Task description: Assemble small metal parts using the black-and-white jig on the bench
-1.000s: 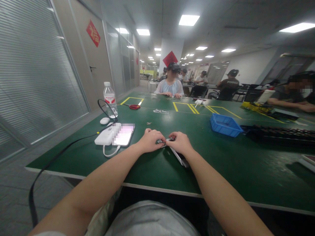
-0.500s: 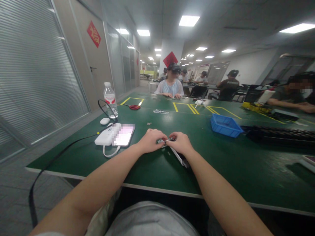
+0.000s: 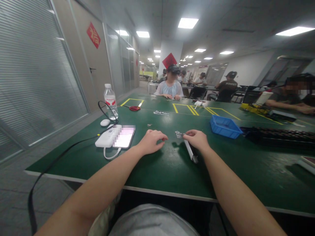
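Note:
My right hand (image 3: 195,139) pinches a small silvery metal bracket (image 3: 178,134) with holes, which sticks out leftward past the fingertips. Below that hand a white, channel-like bar (image 3: 189,150) slants down toward the table edge; its dark end lies at the lower right. Whether the bar is joined to the bracket cannot be made out. My left hand (image 3: 153,141) hovers over the green table, fingers apart and nothing between them. A gap separates it from the bracket. Beyond it lie a tiny metal piece (image 3: 149,125) and a row of small silvery parts (image 3: 161,113).
A blue bin (image 3: 225,127) stands to the right, near a long black rack (image 3: 275,136). Left are a white power bank (image 3: 105,139), a phone (image 3: 124,139), a water bottle (image 3: 110,103) and a black strap (image 3: 61,147). Red-handled scissors (image 3: 134,108) lie farther back. A person (image 3: 169,87) sits opposite.
My hands have come apart. The right has moved rightward with the metal bracket, the white bar shifting along with it; the left has let go and stayed nearly in place.

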A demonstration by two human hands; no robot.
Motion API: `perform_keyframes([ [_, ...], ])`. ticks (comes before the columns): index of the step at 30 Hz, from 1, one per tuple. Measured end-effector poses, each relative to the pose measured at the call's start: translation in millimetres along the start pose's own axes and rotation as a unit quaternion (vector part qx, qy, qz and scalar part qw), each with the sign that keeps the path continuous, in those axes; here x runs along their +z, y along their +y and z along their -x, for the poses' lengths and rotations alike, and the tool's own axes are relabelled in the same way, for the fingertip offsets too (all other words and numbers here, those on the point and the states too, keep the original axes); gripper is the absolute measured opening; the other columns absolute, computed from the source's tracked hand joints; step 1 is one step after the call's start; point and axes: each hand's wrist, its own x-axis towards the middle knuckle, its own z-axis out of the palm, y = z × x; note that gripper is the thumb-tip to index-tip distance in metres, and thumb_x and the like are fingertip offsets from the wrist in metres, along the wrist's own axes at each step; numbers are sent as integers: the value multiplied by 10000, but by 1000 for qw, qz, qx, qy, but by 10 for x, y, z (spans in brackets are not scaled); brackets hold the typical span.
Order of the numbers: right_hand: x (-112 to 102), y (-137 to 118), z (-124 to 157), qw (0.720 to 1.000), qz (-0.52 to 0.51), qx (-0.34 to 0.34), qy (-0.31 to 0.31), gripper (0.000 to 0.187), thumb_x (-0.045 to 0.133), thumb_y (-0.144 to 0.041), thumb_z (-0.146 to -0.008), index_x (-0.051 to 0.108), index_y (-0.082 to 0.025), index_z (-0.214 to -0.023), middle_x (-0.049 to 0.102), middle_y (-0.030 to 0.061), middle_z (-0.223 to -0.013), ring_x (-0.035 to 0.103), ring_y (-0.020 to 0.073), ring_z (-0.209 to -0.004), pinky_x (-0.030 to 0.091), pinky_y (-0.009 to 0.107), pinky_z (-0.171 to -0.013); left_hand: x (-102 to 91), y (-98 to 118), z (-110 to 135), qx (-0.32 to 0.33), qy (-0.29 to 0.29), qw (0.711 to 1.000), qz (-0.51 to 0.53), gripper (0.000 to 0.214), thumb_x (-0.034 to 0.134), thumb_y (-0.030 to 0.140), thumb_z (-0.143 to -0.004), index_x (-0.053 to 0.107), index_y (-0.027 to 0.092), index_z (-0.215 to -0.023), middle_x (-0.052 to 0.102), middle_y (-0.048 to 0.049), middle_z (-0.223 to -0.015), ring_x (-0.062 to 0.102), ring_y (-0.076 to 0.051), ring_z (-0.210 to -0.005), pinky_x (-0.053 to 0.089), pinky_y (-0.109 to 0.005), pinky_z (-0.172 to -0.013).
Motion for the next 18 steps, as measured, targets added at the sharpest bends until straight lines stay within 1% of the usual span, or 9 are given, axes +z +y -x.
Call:
perform_keyframes([
  [2,-86,217,-63,999,30,25,13,333,627,-422,-624,702,-190,-851,686,42,-838,624,190,-794,450,263,-691,11,-8,3,4,-6,1000,1,206,506,240,-813,591,232,-1000,644,-1,-967,552,-170,-953,287,-331,-843],
  [4,-206,486,-115,996,65,52,29,351,622,-436,-637,698,-177,-861,690,61,-874,626,214,-841,454,284,-731,17,-10,5,6,-12,1000,2,205,505,239,-811,591,234,-997,643,1,-961,553,-170,-950,285,-330,-839],
  [6,-368,776,-146,991,99,79,38,397,627,-468,-635,687,-165,-885,689,79,-912,623,243,-882,455,308,-747,17,-7,6,7,-18,1000,3,201,505,234,-809,592,232,-990,643,1,-948,555,-169,-948,283,-330,-835],
  [8,-569,1059,-149,985,128,109,39,427,628,-492,-638,678,-161,-902,682,97,-956,621,265,-902,458,319,-721,15,-4,5,6,-23,1000,3,198,507,232,-807,594,231,-984,646,1,-937,557,-170,-946,282,-331,-833],
  [9,-679,1194,-138,980,146,131,44,428,626,-496,-644,675,-156,-899,678,110,-973,619,271,-910,457,318,-707,15,-3,5,6,-25,1000,3,195,508,232,-807,595,231,-981,647,1,-938,558,-171,-948,283,-332,-833],
  [12,-1012,1572,-66,962,188,196,32,458,603,-504,-681,661,-139,-951,666,138,-1019,607,291,-940,447,321,-672,23,-7,1,4,-30,1000,-1,188,508,236,-807,602,230,-970,649,-3,-950,559,-174,-952,288,-332,-836],
  [14,-1204,1796,5,952,207,217,50,458,572,-514,-715,659,-140,-964,661,151,-1026,600,305,-950,438,329,-657,33,-12,-2,5,-37,999,-5,186,505,242,-810,605,230,-967,650,-4,-964,560,-174,-952,292,-331,-841],
  [15,-1283,1894,43,947,215,234,52,459,570,-516,-719,658,-136,-962,656,162,-1034,599,309,-951,436,331,-657,38,-13,-4,7,-42,999,-6,187,504,243,-811,606,230,-968,650,-4,-971,560,-174,-953,294,-331,-845],
  [18,-1443,2121,134,944,206,247,73,461,565,-511,-730,645,-127,-972,655,169,-1022,609,292,-912,441,321,-643,44,-12,-10,5,-54,999,-7,184,505,245,-811,610,231,-962,648,-2,-980,560,-174,-961,296,-334,-854],
])
